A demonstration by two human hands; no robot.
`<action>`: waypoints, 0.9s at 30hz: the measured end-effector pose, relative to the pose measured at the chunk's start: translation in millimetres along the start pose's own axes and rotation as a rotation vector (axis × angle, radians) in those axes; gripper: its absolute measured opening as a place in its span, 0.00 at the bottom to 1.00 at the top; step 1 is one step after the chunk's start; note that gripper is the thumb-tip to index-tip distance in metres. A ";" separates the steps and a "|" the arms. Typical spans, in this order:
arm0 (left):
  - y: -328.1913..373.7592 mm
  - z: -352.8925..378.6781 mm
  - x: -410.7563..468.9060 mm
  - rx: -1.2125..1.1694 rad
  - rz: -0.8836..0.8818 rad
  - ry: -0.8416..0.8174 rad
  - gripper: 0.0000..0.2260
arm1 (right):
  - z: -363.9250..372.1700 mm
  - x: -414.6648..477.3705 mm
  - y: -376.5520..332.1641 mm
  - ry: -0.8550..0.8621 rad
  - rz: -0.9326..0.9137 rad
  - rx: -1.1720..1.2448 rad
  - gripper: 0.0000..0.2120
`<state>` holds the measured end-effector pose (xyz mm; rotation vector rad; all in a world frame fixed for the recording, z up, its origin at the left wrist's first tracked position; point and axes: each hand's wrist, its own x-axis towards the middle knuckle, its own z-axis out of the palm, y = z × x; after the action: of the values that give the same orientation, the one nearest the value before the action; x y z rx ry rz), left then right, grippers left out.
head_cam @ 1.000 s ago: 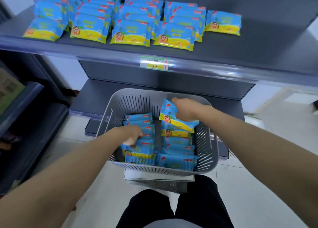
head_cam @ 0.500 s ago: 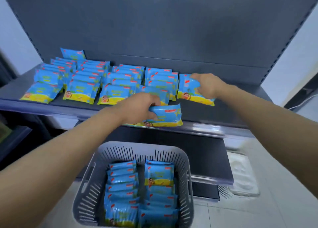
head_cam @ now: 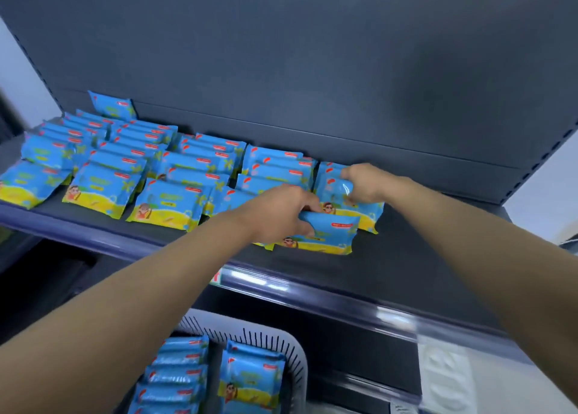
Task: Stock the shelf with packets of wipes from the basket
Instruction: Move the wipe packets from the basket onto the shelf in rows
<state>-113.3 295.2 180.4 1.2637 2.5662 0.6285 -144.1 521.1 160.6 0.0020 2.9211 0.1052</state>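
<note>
At the bottom centre of the frame the basket (head_cam: 297,360) sat under the shelf (head_cam: 406,257), spare packets (head_cam: 250,379) stacked in two columns within easy reach. Above it, mid-frame, the left hand (head_cam: 278,210) gripped a packet (head_cam: 328,232), fingers curled over its top edge, holding it face-up at the shelf front, apparently to start a new place in line. Just behind, the right hand (head_cam: 366,182) pinched a second packet (head_cam: 334,188) by its upper edge, probably seating it against those behind. Farther off, toward the upper left, rows (head_cam: 125,163) lay overlapped, labels facing out.
</note>
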 end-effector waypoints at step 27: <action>4.4 44.9 100.9 0.366 -0.045 0.260 0.19 | -11.4 -68.5 15.3 0.626 0.048 0.257 0.18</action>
<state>-155.1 390.2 142.5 1.2953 3.0215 0.3410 -79.8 535.0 187.6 0.0977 3.5348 -0.3210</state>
